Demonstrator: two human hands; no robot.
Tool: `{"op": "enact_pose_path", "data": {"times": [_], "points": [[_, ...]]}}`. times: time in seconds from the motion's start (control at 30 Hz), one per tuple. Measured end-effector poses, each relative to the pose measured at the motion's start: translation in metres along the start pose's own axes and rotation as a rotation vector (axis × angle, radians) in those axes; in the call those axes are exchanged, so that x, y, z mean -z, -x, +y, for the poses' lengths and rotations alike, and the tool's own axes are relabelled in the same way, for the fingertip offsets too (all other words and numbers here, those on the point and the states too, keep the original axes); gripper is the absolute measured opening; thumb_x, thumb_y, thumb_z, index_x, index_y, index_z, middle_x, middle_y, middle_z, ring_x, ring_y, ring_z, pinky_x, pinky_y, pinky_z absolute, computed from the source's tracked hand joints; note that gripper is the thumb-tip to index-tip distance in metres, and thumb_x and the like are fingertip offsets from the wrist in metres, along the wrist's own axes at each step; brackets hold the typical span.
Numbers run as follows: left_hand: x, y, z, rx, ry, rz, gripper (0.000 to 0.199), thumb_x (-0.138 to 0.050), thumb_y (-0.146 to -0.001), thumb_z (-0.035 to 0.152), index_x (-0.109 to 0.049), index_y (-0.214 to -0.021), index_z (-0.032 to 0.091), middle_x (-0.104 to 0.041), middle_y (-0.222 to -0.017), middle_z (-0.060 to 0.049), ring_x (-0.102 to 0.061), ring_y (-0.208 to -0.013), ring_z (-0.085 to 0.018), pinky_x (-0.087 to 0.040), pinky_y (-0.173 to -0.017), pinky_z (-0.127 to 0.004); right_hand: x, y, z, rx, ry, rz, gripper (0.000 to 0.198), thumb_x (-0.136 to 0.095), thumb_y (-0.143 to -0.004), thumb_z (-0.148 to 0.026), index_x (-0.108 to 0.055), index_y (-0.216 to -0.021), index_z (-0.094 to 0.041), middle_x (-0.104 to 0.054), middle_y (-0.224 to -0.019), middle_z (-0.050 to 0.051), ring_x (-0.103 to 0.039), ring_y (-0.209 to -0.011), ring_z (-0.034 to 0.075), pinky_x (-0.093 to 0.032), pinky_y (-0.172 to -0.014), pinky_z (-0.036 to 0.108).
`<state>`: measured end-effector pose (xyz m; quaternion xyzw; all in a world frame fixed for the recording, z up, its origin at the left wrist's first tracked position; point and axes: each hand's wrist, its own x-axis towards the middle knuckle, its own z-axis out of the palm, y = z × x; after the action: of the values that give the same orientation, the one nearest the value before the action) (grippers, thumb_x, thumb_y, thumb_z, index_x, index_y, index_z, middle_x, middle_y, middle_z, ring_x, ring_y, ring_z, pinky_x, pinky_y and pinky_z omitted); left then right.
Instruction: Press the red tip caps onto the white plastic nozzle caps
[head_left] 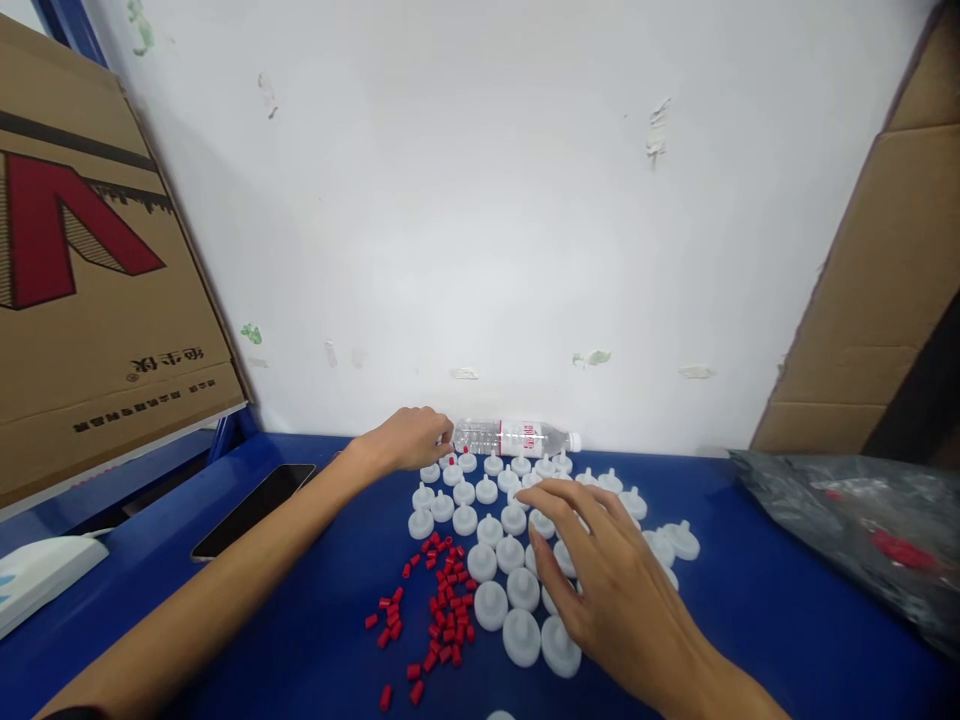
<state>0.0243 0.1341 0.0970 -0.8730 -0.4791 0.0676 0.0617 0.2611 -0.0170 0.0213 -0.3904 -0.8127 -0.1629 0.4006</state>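
Observation:
My left hand point(421, 437) reaches to the back left of a group of white round caps with spouts point(486, 490). Its fingers are curled together, and whatever they hold is hidden. Beside them, a few spouts carry small red caps point(452, 461). My right hand point(611, 575) hovers over the right part of the white group, fingers apart and thumb separate, with nothing visibly gripped. Its fingertips are close to the white pieces and its palm hides some of them. Many loose red caps point(450, 590) lie scattered to the left of the white pieces.
A clear plastic bottle point(487, 437) lies against the wall behind the caps. A black phone point(255, 510) lies left on the blue table point(300, 620), with a white device point(45, 575) farther left. A grey plastic bag point(840, 530) sits right. Cardboard point(112, 330) stands left.

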Motion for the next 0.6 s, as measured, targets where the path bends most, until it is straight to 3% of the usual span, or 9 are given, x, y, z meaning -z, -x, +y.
{"op": "enact_pose_path", "data": {"times": [0.23, 0.4, 0.53, 0.6], "points": [[-0.009, -0.005, 0.005, -0.087, 0.069, 0.003, 0.018, -0.063, -0.092, 0.034, -0.075, -0.089, 0.02, -0.077, -0.09, -0.009, -0.07, -0.08, -0.024, -0.044, -0.067, -0.03, 0.002, -0.003, -0.001, -0.004, -0.021, -0.003, 0.038, -0.047, -0.097, -0.008, -0.053, -0.133, -0.021, -0.067, -0.117, 0.011, -0.065, -0.107, 0.025, -0.053, -0.093, 0.045], [0.02, 0.01, 0.013, -0.124, 0.159, 0.071, 0.027, -0.055, -0.099, 0.04, -0.072, -0.092, 0.02, -0.074, -0.089, -0.007, -0.066, -0.076, -0.02, -0.042, -0.065, -0.029, 0.0, -0.001, -0.001, -0.036, 0.03, 0.008, 0.037, -0.049, -0.1, -0.014, -0.053, -0.136, -0.021, -0.068, -0.122, 0.012, -0.064, -0.111, 0.026, -0.049, -0.099, 0.048], [0.045, 0.032, 0.043, -0.378, 0.556, 0.091, 0.031, -0.054, -0.102, 0.045, -0.071, -0.096, 0.019, -0.068, -0.081, -0.001, -0.057, -0.069, -0.014, -0.041, -0.061, -0.025, -0.002, 0.002, 0.001, -0.113, 0.09, -0.004, 0.047, -0.055, -0.102, -0.036, -0.046, -0.144, -0.018, -0.065, -0.128, 0.014, -0.062, -0.116, 0.031, -0.048, -0.099, 0.05], [0.049, 0.042, 0.059, -0.452, 0.638, 0.157, 0.03, -0.056, -0.102, 0.044, -0.07, -0.095, 0.019, -0.066, -0.082, 0.0, -0.054, -0.07, -0.013, -0.041, -0.062, -0.025, -0.002, 0.003, 0.002, -0.153, 0.086, -0.006, 0.048, -0.056, -0.101, -0.044, -0.048, -0.141, -0.019, -0.065, -0.128, 0.014, -0.061, -0.115, 0.032, -0.049, -0.095, 0.048]]}}
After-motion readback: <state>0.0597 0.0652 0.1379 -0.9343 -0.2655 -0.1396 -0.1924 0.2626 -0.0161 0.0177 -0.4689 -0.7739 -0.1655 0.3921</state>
